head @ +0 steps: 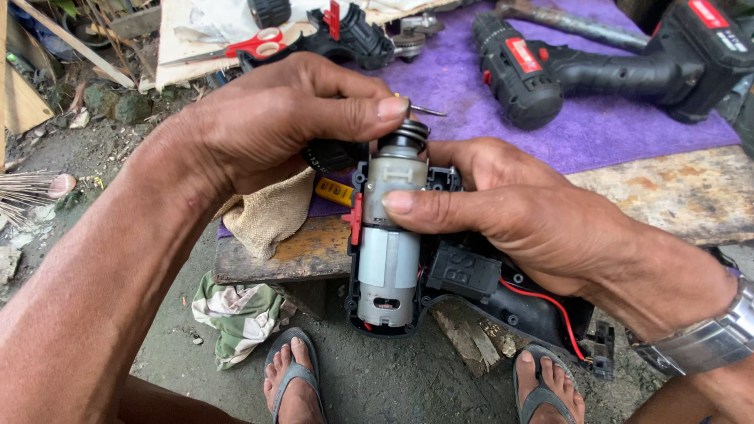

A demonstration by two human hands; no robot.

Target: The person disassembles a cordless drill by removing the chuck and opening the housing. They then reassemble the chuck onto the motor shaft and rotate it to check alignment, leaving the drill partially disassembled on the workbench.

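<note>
- The opened drill half-shell [471, 290] sits in the right hand [518, 212], thumb pressed over its silver motor [386, 259].
- The left hand [290, 118] pinches a small pin [426, 109] at the spring end [410, 133] — it might slip and drop.
- An assembled drill [597, 67] lies on the purple cloth [628, 133] beyond.

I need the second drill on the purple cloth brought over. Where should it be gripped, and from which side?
Take the drill by its handle, the long black bar between the head and the bulky battery base. It lies flat on the purple cloth, so come from above and close around that narrower middle. The chuck end is wider and rounder, probably a poorer hold.
</note>
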